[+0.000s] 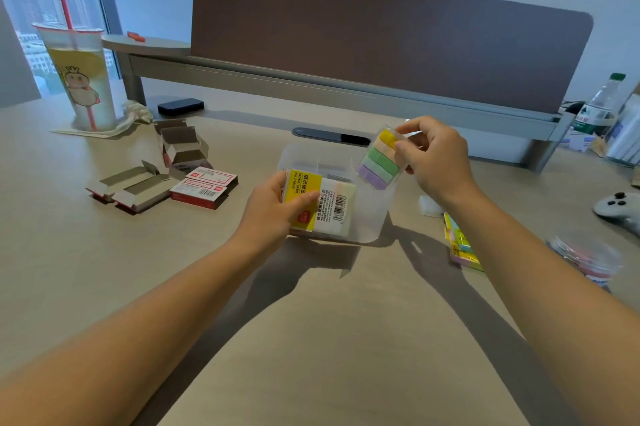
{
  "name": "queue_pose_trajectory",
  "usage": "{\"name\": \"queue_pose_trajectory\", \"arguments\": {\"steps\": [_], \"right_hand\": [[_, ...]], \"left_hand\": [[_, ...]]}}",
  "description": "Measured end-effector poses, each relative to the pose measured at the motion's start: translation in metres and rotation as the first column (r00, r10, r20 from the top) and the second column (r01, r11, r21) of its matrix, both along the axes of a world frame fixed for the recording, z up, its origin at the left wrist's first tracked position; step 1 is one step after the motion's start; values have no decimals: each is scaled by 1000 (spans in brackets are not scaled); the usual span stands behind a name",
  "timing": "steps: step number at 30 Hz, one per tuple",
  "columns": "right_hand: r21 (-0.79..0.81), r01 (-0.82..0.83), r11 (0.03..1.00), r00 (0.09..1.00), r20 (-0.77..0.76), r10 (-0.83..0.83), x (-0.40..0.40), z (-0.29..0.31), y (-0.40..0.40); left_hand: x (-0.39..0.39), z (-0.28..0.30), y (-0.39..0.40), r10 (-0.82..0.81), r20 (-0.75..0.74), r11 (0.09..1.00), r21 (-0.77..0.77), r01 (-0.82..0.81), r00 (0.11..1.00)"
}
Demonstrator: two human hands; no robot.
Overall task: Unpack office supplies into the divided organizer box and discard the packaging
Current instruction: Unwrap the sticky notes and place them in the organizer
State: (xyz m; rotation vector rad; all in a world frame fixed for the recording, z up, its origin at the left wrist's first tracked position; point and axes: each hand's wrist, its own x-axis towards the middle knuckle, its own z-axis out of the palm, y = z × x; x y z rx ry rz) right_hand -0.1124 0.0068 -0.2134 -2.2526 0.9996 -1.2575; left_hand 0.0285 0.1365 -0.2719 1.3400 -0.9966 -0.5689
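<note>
While right hand (433, 162) pinches index tabs (379, 162) above organizer box (375, 217), left hand (277, 207) grips packaging (322, 205); a loose pinch risks tabs spilling outside.

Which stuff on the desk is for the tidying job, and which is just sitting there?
For the job:
organizer box
colored tabs, held by the right hand
index tab packet, held by the left hand
staple boxes
opened empty cartons
sticky notes

Just lying about:
drink cup
water bottle
game controller
black case
</note>
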Motion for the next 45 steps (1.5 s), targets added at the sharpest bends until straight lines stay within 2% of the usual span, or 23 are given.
{"name": "queue_pose_trajectory", "arguments": {"steps": [7, 14, 18, 25, 30, 33, 37, 40, 43, 45], "right_hand": [[-48, 0, 999, 989, -148, -7, 1, 7, -4], [138, -144, 980, 970, -179, 168, 7, 0, 0], [202, -165, 965, 963, -178, 202, 5, -9, -1], [138, -180, 974, 948, -238, 210, -1, -15, 4], [27, -119, 993, 987, -107, 121, -16, -25, 22], [-20, -145, 989, 989, -40, 144, -27, -41, 44], [-14, -259, 966, 950, -185, 252, -26, -70, 70], [85, -326, 941, 859, -389, 333, -18, -85, 80], [78, -356, 931, 770, -540, 340, -15, -91, 83], [60, -358, 932, 756, -567, 327, -14, -92, 85]], "left_hand": [[0, 0, -1, 8, 10, 1000, 4, -8, 1000], [0, -1, -1, 21, 23, 1000, 14, -21, 1000], [0, -2, -2, 22, 40, 1000, 21, -23, 999], [-2, -5, 0, 29, 44, 999, 45, -31, 999], [-6, -6, 8, 57, 43, 994, 89, -61, 997], [-6, -9, 21, 67, 35, 988, 136, -71, 997], [2, -16, 39, 200, 148, 951, 208, -228, 969], [13, -19, 49, 299, 283, 897, 244, -369, 911], [24, -23, 56, 332, 471, 810, 302, -503, 817], [29, -26, 61, 343, 595, 756, 284, -589, 727]]}}
